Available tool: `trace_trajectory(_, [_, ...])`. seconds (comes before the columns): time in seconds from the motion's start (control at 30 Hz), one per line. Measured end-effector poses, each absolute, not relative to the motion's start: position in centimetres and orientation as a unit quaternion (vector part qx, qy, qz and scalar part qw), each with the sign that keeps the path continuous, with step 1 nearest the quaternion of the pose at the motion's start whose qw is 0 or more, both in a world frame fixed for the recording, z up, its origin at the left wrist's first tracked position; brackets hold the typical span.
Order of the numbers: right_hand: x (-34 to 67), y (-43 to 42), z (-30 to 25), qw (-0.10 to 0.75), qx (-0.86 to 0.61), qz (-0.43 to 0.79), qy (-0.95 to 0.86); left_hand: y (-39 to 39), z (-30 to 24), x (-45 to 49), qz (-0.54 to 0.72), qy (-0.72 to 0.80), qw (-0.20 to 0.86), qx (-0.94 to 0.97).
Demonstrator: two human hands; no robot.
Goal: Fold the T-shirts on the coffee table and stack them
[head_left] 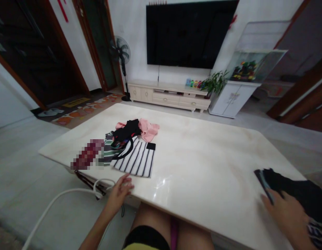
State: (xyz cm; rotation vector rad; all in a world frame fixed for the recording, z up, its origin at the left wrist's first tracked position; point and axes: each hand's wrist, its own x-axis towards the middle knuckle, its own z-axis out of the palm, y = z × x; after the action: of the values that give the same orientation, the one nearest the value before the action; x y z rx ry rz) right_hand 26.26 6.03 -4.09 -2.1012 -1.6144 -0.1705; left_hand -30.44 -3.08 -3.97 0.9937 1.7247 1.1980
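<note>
Right hand (288, 215) touches the near side of a dark garment (304, 194); it is blurred, and I cannot tell whether the fingers pinch the cloth or just rest on it. Left hand (121, 189), loosely curled and unclenched, sits at the table's near edge. The dark garment's long axis runs left to right, a narrow end with a lighter strip pointing left, the wider part leaving view at right. Beneath is a pale, glossy table (197, 156); beyond it stand a low cabinet (166, 99) under a wall television (187, 34), a fan (121, 52) and a glass tank (255, 66). The dark garment lies under and beyond the right hand, well apart from the left, which is close to a striped garment (140, 159) beside pink cloth (149, 130).
</note>
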Motion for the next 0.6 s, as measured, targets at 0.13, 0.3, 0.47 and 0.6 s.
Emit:
trace_trajectory(0.13, [16.8, 7.5, -3.4, 0.186, -0.694, -0.073, -0.691, 1.6, -3.6, -30.5, 0.427, 0.796, 0.021, 0.428])
trace_trajectory(0.3, [8.3, 7.7, -3.1, 0.228, -0.616, -0.006, -0.754, 3.8, -2.9, -34.8, 0.255, 0.875, -0.038, 0.41])
trace_trajectory(0.47, [0.2, 4.4, -0.7, 0.301, -0.517, 0.189, -0.779, 2.6, 0.3, -30.8, 0.373, 0.797, 0.044, 0.473])
trace_trajectory(0.6, [-5.7, 1.7, 1.9, 0.351, -0.406, 0.417, -0.733, 0.7, 5.2, -21.8, 0.418, 0.606, 0.304, 0.605])
